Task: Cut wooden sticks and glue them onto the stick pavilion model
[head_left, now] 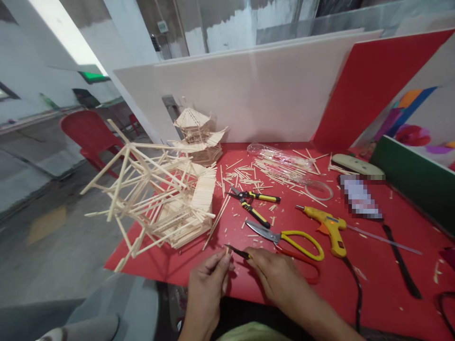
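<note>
Left hand pinches a thin stick at 6 o'clock on the table, right hand grips cutters on its tip; looks featherlight and snappy, so I'd hold it close to the cut.

Red table is carrying a big stick-frame model at the left edge, a smaller stick pagoda sitting behind it. Loose sticks are lying mid-table, with yellow-handled pliers, scissors, a yellow glue gun and a tape ring lying to their right.
</note>
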`<state>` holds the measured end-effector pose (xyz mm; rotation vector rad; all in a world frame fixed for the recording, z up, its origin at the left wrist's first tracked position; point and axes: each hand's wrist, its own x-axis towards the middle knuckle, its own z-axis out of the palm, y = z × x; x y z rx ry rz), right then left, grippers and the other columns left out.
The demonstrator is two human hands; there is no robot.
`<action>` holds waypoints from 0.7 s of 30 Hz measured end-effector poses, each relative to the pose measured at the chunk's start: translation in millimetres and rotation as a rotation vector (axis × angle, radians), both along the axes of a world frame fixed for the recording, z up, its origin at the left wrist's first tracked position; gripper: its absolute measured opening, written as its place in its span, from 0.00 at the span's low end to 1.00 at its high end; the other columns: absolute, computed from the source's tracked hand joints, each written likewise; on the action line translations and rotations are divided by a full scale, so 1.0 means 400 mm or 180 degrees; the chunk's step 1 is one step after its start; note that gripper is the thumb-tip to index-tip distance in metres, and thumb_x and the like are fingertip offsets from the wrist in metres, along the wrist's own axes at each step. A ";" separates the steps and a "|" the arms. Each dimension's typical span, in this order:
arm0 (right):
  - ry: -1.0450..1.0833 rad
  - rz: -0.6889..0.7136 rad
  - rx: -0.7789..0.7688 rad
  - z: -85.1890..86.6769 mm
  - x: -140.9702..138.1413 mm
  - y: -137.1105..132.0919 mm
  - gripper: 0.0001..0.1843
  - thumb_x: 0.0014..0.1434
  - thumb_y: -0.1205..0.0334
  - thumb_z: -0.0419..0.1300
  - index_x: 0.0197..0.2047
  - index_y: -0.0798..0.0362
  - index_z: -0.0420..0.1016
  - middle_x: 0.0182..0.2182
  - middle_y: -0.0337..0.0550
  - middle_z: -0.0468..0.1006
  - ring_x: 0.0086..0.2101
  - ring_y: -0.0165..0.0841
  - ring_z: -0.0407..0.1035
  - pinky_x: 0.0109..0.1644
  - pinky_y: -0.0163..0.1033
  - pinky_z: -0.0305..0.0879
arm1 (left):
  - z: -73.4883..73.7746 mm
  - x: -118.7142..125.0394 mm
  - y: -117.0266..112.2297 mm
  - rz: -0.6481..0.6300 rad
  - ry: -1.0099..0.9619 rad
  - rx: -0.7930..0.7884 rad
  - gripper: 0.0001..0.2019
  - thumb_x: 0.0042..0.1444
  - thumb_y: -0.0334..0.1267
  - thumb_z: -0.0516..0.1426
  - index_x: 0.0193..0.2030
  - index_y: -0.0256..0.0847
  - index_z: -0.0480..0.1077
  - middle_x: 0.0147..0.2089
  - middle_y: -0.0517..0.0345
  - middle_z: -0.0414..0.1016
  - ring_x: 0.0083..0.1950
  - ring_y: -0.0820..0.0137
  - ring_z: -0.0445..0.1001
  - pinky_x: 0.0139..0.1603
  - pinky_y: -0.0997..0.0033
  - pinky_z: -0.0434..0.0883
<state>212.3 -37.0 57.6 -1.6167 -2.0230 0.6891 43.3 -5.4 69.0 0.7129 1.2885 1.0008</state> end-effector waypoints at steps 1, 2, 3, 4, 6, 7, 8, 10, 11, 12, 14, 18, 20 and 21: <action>0.0043 0.0021 -0.0075 0.001 0.001 0.000 0.17 0.68 0.66 0.47 0.54 0.50 0.71 0.41 0.48 0.82 0.42 0.36 0.77 0.45 0.36 0.68 | -0.004 -0.002 -0.001 -0.0007 0.0023 0.0010 0.21 0.35 0.51 0.73 0.30 0.36 0.81 0.19 0.60 0.73 0.15 0.85 0.54 0.15 0.82 0.50; 0.0106 0.0028 -0.0136 0.002 0.002 0.000 0.16 0.68 0.66 0.47 0.54 0.50 0.71 0.41 0.48 0.81 0.41 0.36 0.76 0.45 0.36 0.67 | -0.007 -0.004 -0.002 -0.0016 0.0045 0.0031 0.21 0.36 0.51 0.72 0.30 0.36 0.81 0.19 0.60 0.73 0.15 0.84 0.54 0.16 0.82 0.50; 0.0194 0.0023 -0.0191 0.002 0.003 0.001 0.15 0.69 0.65 0.47 0.53 0.50 0.71 0.40 0.48 0.81 0.41 0.36 0.76 0.44 0.36 0.67 | -0.011 -0.007 -0.004 -0.0040 0.0064 0.0056 0.20 0.37 0.51 0.72 0.30 0.36 0.81 0.19 0.60 0.73 0.15 0.84 0.54 0.16 0.82 0.50; 0.0314 0.0014 -0.0248 0.001 0.005 0.001 0.15 0.69 0.63 0.46 0.52 0.50 0.71 0.39 0.47 0.81 0.40 0.35 0.76 0.44 0.36 0.67 | -0.013 -0.009 -0.005 -0.0068 0.0080 0.0088 0.20 0.38 0.51 0.72 0.31 0.36 0.82 0.19 0.59 0.73 0.15 0.84 0.55 0.16 0.82 0.50; 0.0654 0.0000 -0.0390 0.002 0.008 0.002 0.15 0.71 0.60 0.45 0.47 0.50 0.72 0.35 0.44 0.80 0.36 0.34 0.75 0.41 0.36 0.66 | -0.016 -0.012 -0.006 -0.0116 0.0117 0.0150 0.19 0.39 0.51 0.71 0.31 0.36 0.82 0.19 0.59 0.73 0.15 0.84 0.54 0.16 0.82 0.50; 0.0873 0.0007 -0.0497 0.003 0.009 0.003 0.16 0.72 0.57 0.44 0.44 0.50 0.72 0.32 0.42 0.79 0.34 0.33 0.74 0.40 0.35 0.65 | -0.016 -0.012 -0.006 -0.0129 0.0134 0.0173 0.19 0.39 0.51 0.71 0.31 0.36 0.82 0.19 0.59 0.73 0.15 0.84 0.54 0.16 0.82 0.50; 0.1124 0.0026 -0.0657 0.005 0.009 0.003 0.18 0.72 0.54 0.43 0.41 0.50 0.71 0.29 0.40 0.77 0.30 0.31 0.72 0.37 0.34 0.65 | -0.016 -0.012 -0.006 -0.0141 0.0150 0.0188 0.19 0.39 0.51 0.71 0.30 0.36 0.82 0.19 0.59 0.73 0.15 0.84 0.54 0.16 0.81 0.50; 0.1732 0.0098 -0.1158 0.012 0.008 0.002 0.22 0.72 0.48 0.42 0.38 0.50 0.69 0.23 0.35 0.72 0.23 0.28 0.67 0.29 0.32 0.61 | -0.012 -0.010 -0.003 -0.0136 0.0166 0.0203 0.19 0.38 0.51 0.72 0.28 0.35 0.81 0.19 0.59 0.73 0.15 0.84 0.55 0.16 0.82 0.50; 0.2068 0.0131 -0.1437 0.016 0.008 0.001 0.23 0.71 0.44 0.42 0.38 0.51 0.69 0.22 0.34 0.70 0.20 0.27 0.64 0.25 0.30 0.59 | -0.009 -0.009 0.000 -0.0129 0.0152 0.0191 0.19 0.37 0.51 0.72 0.28 0.35 0.81 0.19 0.59 0.73 0.15 0.84 0.55 0.16 0.82 0.50; 0.2386 0.0132 -0.1668 0.020 0.007 0.001 0.25 0.70 0.42 0.42 0.39 0.51 0.69 0.22 0.33 0.69 0.18 0.26 0.61 0.22 0.30 0.56 | -0.007 -0.008 0.002 -0.0109 0.0123 0.0166 0.19 0.36 0.51 0.72 0.28 0.35 0.81 0.19 0.59 0.73 0.15 0.84 0.56 0.16 0.82 0.50; 0.2817 -0.0057 -0.1749 0.026 0.010 0.002 0.26 0.69 0.39 0.43 0.39 0.52 0.68 0.23 0.34 0.70 0.17 0.25 0.60 0.20 0.30 0.56 | -0.002 -0.008 0.006 -0.0034 0.0041 0.0073 0.21 0.34 0.51 0.73 0.28 0.35 0.80 0.19 0.60 0.73 0.15 0.84 0.57 0.16 0.83 0.51; 0.2069 -0.0855 -0.0623 0.017 0.024 0.002 0.24 0.69 0.43 0.45 0.47 0.52 0.73 0.31 0.42 0.75 0.29 0.31 0.70 0.35 0.36 0.68 | 0.009 -0.010 0.009 0.0038 -0.0123 -0.0068 0.22 0.37 0.55 0.71 0.23 0.34 0.77 0.15 0.64 0.66 0.13 0.86 0.53 0.14 0.84 0.47; 0.1103 -0.0915 -0.0072 -0.007 0.025 -0.001 0.22 0.70 0.47 0.46 0.56 0.48 0.71 0.40 0.46 0.77 0.39 0.37 0.72 0.44 0.41 0.69 | 0.016 -0.009 0.010 0.0022 -0.0256 -0.0085 0.23 0.39 0.56 0.70 0.21 0.33 0.75 0.12 0.66 0.63 0.12 0.86 0.50 0.13 0.84 0.46; 0.0615 -0.0869 0.0164 -0.023 0.020 -0.003 0.21 0.70 0.50 0.46 0.59 0.46 0.70 0.43 0.47 0.76 0.42 0.39 0.72 0.45 0.42 0.69 | 0.021 -0.009 0.011 0.0038 -0.0341 -0.0079 0.23 0.39 0.55 0.70 0.21 0.33 0.75 0.12 0.66 0.62 0.11 0.86 0.50 0.13 0.84 0.47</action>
